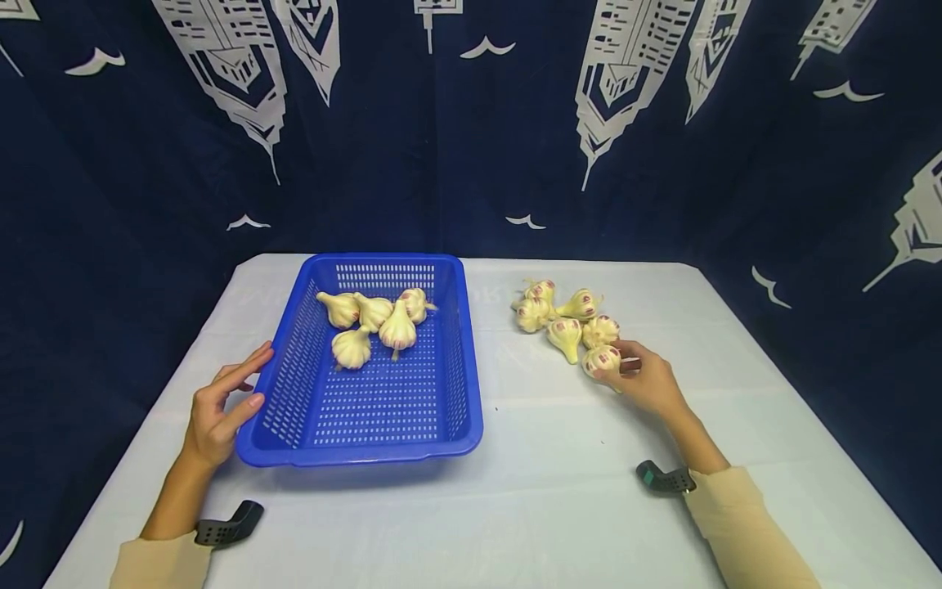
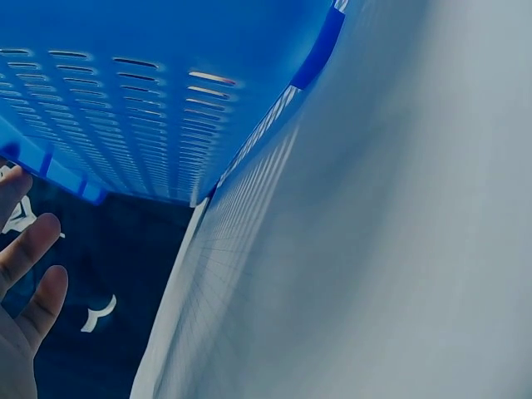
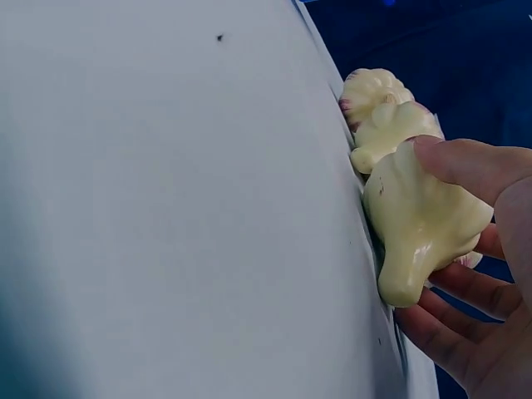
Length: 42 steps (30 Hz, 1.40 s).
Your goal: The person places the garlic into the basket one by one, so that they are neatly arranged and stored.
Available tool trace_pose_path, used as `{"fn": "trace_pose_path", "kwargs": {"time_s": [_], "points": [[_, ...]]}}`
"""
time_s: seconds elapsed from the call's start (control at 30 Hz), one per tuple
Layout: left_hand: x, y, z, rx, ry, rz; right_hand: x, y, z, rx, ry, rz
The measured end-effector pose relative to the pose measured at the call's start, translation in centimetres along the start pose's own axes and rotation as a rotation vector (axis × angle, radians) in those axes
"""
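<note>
My right hand [image 1: 648,378] grips a garlic bulb [image 1: 602,361], thumb on one side and fingers round the other. In the right wrist view that garlic bulb [image 3: 420,216] has its stem toward the camera, with the thumb [image 3: 465,166] on its top. Further garlic bulbs [image 1: 565,337] lie in a loose cluster just beyond it. At the left, my left hand [image 1: 213,417] has its fingers extended against the side rim of a blue plastic basket [image 1: 362,455]. Several garlic bulbs [image 1: 397,327] rest in the far half of this basket.
A white cloth [image 1: 545,491] covers the table, with small dark specks on it. Behind the table hangs a dark blue curtain [image 1: 434,164] with white printed buildings. Each wrist wears a black strap device, such as the one [image 1: 230,525] on the left.
</note>
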<state>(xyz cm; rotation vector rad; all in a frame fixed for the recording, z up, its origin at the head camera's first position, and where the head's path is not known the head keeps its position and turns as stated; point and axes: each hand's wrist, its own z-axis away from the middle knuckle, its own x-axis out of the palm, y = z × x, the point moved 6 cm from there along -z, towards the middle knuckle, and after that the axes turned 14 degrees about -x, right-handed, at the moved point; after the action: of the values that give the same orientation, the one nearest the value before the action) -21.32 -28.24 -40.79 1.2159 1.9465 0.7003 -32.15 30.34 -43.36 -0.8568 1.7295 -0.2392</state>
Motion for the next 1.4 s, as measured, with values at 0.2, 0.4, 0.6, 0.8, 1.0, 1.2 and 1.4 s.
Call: {"fn": "trace_pose_path", "kwargs": {"time_s": [0.2, 0.4, 0.6, 0.8, 1.0, 1.2, 1.4], "points": [[0.0, 0.1, 0.0, 0.000, 0.003, -0.007, 0.2, 0.2, 0.1, -0.010, 0.004, -0.012], [0.0, 0.2, 0.1, 0.007, 0.000, -0.007, 0.6, 0.5, 0.1, -0.007, 0.003, -0.031], [0.1, 0.2, 0.1, 0.003, -0.003, -0.008, 0.5, 0.8, 0.3, 0.002, 0.004, -0.038], [0.1, 0.2, 0.1, 0.004, -0.001, -0.013, 0.3, 0.4, 0.6, 0.002, 0.013, -0.029], [0.0, 0.2, 0.2, 0.009, -0.003, -0.013, -0.2, -0.3, 0.8, -0.023, 0.045, -0.002], [0.0, 0.0, 0.4, -0.026, -0.014, -0.034, -0.5, -1.0, 0.9, -0.051, 0.080, -0.014], [0.0, -0.1, 0.3, -0.034, -0.019, -0.044, -0.7, -1.8, 0.5, -0.133, 0.134, -0.068]]}}
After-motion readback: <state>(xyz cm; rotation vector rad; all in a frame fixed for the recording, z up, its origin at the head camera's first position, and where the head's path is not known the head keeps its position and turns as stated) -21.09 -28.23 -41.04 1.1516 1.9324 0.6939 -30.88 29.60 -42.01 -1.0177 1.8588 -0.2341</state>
